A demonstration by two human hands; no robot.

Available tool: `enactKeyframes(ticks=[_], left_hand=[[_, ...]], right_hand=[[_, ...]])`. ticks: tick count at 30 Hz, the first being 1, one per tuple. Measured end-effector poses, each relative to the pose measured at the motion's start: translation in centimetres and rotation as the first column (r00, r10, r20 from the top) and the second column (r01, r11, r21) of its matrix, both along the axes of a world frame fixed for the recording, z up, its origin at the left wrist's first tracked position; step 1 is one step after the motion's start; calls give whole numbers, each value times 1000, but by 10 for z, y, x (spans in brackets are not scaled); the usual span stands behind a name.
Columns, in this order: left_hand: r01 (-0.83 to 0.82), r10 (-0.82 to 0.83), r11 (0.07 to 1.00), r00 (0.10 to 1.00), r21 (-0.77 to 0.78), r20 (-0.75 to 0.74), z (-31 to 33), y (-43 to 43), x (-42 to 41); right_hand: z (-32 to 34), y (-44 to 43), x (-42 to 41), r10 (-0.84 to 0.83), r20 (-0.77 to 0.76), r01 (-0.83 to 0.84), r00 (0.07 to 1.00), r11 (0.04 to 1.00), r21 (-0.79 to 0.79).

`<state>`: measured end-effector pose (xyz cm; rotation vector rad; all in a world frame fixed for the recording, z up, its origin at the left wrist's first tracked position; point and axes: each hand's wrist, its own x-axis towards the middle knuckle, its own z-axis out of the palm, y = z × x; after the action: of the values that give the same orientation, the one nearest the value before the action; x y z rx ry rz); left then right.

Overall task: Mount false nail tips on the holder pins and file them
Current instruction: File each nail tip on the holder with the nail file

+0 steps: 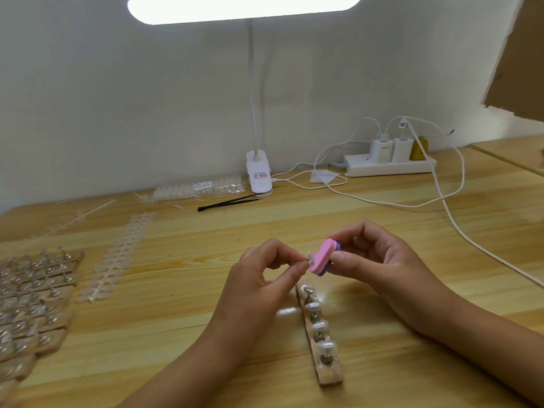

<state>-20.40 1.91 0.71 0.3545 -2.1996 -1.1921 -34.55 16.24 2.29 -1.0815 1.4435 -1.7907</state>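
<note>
Nail tip (309,256), seemingly against pink file (320,258), above holder strip (321,334).

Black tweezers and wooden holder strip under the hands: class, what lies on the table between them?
In the head view, only bare wooden table lies between the black tweezers and the holder strip; the hands hover above its near end.

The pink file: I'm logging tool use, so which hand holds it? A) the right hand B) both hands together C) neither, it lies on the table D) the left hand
A: the right hand pinches the pink file, while the left hand holds a small nail tip against it.
</note>
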Motion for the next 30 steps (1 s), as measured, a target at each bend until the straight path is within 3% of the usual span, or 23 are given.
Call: enactKeyframes(ticks=[3,8,13,19,23,28,30], left_hand=[[-12,12,1000,1000,1,-9,-2,-1,-1],[-7,7,1000,1000,-17,2,-3,-1,-1],[4,-5,999,1000,-38,-2,-2,0,-2],[50,-49,997,999,-59,14,-1,2,0],[58,-58,997,998,-45,-6,-1,2,0],[64,-63,998,998,-28,20,1,2,0],[57,-56,997,998,-43,24,1,4,-1]], right_hand=[[0,-1,2,24,39,-25,999,1000,13],[1,-5,-6,-134,186,145,973,989,-42],[-4,-3,-3,53,131,-62,990,996,65],[-2,-6,-16,-165,241,183,956,982,-53],[-7,-4,-10,94,128,-102,987,993,58],[-3,-8,-13,-97,257,123,961,989,-85],[-2,-6,-12,-45,217,55,975,998,-39]])
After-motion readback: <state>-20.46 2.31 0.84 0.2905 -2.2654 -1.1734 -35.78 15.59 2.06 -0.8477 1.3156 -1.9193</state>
